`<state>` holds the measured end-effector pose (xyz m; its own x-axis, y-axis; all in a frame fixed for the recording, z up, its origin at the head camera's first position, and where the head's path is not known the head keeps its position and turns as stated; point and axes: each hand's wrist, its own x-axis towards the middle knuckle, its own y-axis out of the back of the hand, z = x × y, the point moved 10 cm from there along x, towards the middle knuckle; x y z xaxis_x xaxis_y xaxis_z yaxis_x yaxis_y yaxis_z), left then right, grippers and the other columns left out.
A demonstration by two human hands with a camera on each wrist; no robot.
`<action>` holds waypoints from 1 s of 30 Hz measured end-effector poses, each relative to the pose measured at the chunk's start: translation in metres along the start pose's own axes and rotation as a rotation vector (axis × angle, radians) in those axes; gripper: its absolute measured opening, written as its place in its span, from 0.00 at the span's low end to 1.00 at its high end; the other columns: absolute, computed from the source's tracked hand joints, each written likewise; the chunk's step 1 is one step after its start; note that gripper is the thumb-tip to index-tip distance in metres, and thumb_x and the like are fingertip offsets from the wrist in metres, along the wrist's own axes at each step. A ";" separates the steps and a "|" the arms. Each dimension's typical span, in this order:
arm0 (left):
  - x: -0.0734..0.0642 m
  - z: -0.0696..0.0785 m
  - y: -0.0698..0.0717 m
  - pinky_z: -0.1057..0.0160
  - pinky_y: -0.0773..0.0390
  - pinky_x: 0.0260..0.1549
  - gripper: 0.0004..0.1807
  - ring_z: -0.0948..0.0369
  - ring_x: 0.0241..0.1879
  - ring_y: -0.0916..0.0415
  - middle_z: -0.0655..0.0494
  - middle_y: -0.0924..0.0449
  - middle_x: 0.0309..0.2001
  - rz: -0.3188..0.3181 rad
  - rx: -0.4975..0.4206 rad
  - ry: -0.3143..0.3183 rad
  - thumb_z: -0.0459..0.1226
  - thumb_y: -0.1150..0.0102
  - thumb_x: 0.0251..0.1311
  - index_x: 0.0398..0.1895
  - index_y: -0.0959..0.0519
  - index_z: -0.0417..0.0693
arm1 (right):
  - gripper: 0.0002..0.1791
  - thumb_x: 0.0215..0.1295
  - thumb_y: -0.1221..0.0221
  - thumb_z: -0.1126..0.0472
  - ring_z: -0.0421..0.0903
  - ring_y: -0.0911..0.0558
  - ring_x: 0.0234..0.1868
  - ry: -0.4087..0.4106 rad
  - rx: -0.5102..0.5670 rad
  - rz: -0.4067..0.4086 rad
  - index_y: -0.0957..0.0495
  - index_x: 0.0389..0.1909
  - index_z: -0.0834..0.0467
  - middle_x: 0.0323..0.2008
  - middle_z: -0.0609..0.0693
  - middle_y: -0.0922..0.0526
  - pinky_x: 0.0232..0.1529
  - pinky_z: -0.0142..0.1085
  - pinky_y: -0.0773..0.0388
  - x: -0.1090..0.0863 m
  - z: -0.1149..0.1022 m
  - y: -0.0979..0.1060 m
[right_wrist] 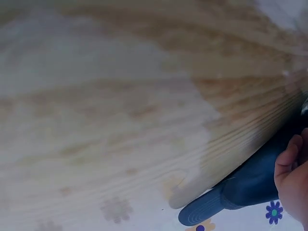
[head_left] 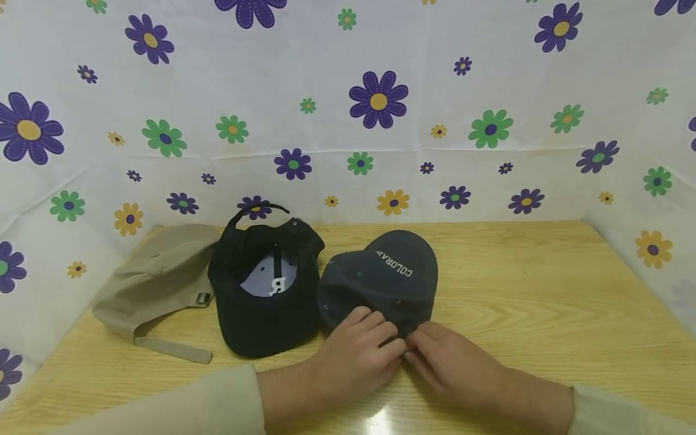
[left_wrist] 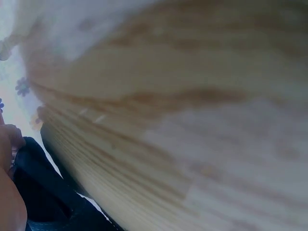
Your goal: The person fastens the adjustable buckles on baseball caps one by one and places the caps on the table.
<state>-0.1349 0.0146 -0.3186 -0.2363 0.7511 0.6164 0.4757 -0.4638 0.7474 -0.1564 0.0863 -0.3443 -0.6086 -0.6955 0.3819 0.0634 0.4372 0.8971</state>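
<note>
A navy baseball cap lettered COLORADO lies on the table, its brim pointing away and its back edge toward me. My left hand curls its fingers over that near edge. Close beside it, my right hand pinches the same edge between thumb and fingers. The closure at the back is mostly hidden behind the fingers. Dark cap cloth shows by the hand at the left wrist view's lower left. In the right wrist view, the cap's side and brim stretch out from the right hand.
A black cap lies upside down just left of the navy one, its strap sticking up. Farther left is a beige cap with its strap loose on the wooden table. A flowered cloth hangs behind and at both sides.
</note>
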 end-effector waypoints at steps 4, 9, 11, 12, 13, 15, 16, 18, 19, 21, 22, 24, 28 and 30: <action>0.000 0.007 0.000 0.68 0.31 0.35 0.02 0.64 0.29 0.31 0.64 0.25 0.28 -0.001 -0.065 -0.075 0.36 0.39 0.57 0.32 0.20 0.55 | 0.05 0.73 0.47 0.59 0.34 0.24 0.40 0.031 -0.017 -0.001 0.23 0.44 0.53 0.39 0.40 0.23 0.43 0.31 0.22 0.001 -0.003 -0.001; -0.003 0.014 -0.003 0.72 0.31 0.29 0.04 0.65 0.29 0.31 0.63 0.26 0.30 -0.066 -0.091 -0.158 0.36 0.40 0.62 0.38 0.19 0.55 | 0.04 0.69 0.45 0.64 0.33 0.26 0.38 0.002 0.035 -0.049 0.24 0.40 0.53 0.36 0.40 0.25 0.41 0.30 0.22 0.000 0.001 -0.005; -0.004 0.016 -0.005 0.73 0.30 0.28 0.05 0.66 0.29 0.30 0.63 0.25 0.31 -0.102 -0.104 -0.170 0.36 0.39 0.62 0.39 0.20 0.55 | 0.03 0.68 0.45 0.64 0.33 0.27 0.37 -0.014 0.051 -0.071 0.25 0.39 0.53 0.35 0.39 0.26 0.40 0.30 0.23 0.000 0.002 -0.007; -0.004 0.016 -0.006 0.73 0.29 0.29 0.05 0.65 0.30 0.30 0.62 0.24 0.32 -0.118 -0.110 -0.172 0.36 0.39 0.62 0.39 0.20 0.54 | 0.03 0.68 0.45 0.64 0.33 0.27 0.36 -0.025 0.059 -0.083 0.25 0.39 0.53 0.35 0.39 0.26 0.40 0.30 0.23 -0.001 0.004 -0.008; -0.004 0.016 -0.007 0.73 0.28 0.29 0.05 0.65 0.30 0.29 0.62 0.24 0.33 -0.128 -0.109 -0.175 0.36 0.40 0.62 0.39 0.20 0.54 | 0.03 0.68 0.45 0.64 0.33 0.28 0.36 -0.034 0.062 -0.090 0.25 0.38 0.52 0.34 0.39 0.26 0.40 0.30 0.23 -0.001 0.004 -0.008; -0.005 0.017 -0.006 0.72 0.27 0.30 0.05 0.65 0.31 0.29 0.61 0.23 0.34 -0.127 -0.094 -0.182 0.35 0.40 0.62 0.39 0.20 0.53 | 0.03 0.69 0.46 0.63 0.32 0.28 0.36 -0.048 0.065 -0.099 0.25 0.38 0.52 0.34 0.38 0.27 0.40 0.30 0.23 -0.001 0.006 -0.008; -0.004 0.018 -0.006 0.72 0.27 0.29 0.04 0.65 0.31 0.29 0.61 0.23 0.34 -0.119 -0.074 -0.191 0.36 0.41 0.63 0.39 0.20 0.53 | 0.03 0.69 0.46 0.63 0.32 0.28 0.36 -0.055 0.073 -0.099 0.25 0.38 0.52 0.34 0.38 0.27 0.40 0.30 0.23 -0.001 0.006 -0.008; -0.004 0.019 -0.004 0.72 0.27 0.29 0.04 0.65 0.30 0.29 0.61 0.24 0.34 -0.093 -0.031 -0.213 0.36 0.43 0.64 0.39 0.20 0.53 | 0.03 0.69 0.46 0.63 0.31 0.29 0.36 -0.062 0.086 -0.096 0.26 0.38 0.51 0.34 0.37 0.28 0.40 0.29 0.24 -0.001 0.007 -0.008; -0.004 0.020 -0.003 0.72 0.27 0.29 0.04 0.65 0.30 0.29 0.61 0.24 0.34 -0.078 -0.012 -0.222 0.37 0.44 0.64 0.39 0.20 0.54 | 0.03 0.69 0.46 0.63 0.31 0.29 0.35 -0.062 0.092 -0.090 0.26 0.38 0.51 0.34 0.37 0.28 0.39 0.29 0.24 -0.001 0.007 -0.007; -0.004 0.021 -0.002 0.72 0.28 0.29 0.05 0.65 0.31 0.29 0.61 0.23 0.35 -0.058 0.019 -0.233 0.38 0.46 0.66 0.39 0.20 0.54 | 0.04 0.69 0.46 0.64 0.31 0.30 0.35 -0.061 0.110 -0.073 0.27 0.38 0.51 0.33 0.36 0.29 0.39 0.28 0.25 -0.001 0.007 -0.006; -0.003 0.021 -0.002 0.72 0.28 0.29 0.06 0.65 0.31 0.29 0.61 0.23 0.36 -0.055 0.028 -0.235 0.38 0.47 0.67 0.39 0.20 0.55 | 0.05 0.69 0.46 0.65 0.31 0.30 0.34 -0.062 0.119 -0.066 0.27 0.38 0.51 0.33 0.36 0.29 0.39 0.28 0.25 -0.001 0.007 -0.006; -0.003 0.021 -0.003 0.72 0.29 0.29 0.06 0.64 0.32 0.29 0.61 0.23 0.37 -0.065 0.022 -0.229 0.39 0.48 0.69 0.41 0.20 0.55 | 0.06 0.69 0.46 0.65 0.31 0.30 0.34 -0.066 0.143 -0.061 0.27 0.38 0.50 0.33 0.36 0.29 0.38 0.27 0.26 -0.002 0.008 -0.006; -0.003 0.021 -0.006 0.70 0.28 0.32 0.08 0.63 0.35 0.28 0.60 0.22 0.40 -0.107 0.009 -0.220 0.41 0.50 0.71 0.44 0.21 0.54 | 0.06 0.72 0.48 0.65 0.31 0.30 0.34 -0.086 0.210 -0.085 0.28 0.38 0.49 0.33 0.35 0.30 0.38 0.27 0.26 -0.003 0.011 -0.007; -0.005 0.020 -0.008 0.70 0.27 0.33 0.08 0.63 0.35 0.28 0.59 0.22 0.43 -0.131 0.002 -0.225 0.41 0.51 0.73 0.43 0.22 0.53 | 0.07 0.73 0.49 0.65 0.31 0.30 0.32 -0.101 0.249 -0.081 0.29 0.37 0.49 0.31 0.35 0.31 0.36 0.27 0.27 -0.003 0.014 -0.004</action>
<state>-0.1202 0.0243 -0.3323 -0.1021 0.8906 0.4433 0.4555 -0.3543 0.8167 -0.1660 0.0943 -0.3519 -0.6804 -0.6789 0.2760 -0.1777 0.5182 0.8366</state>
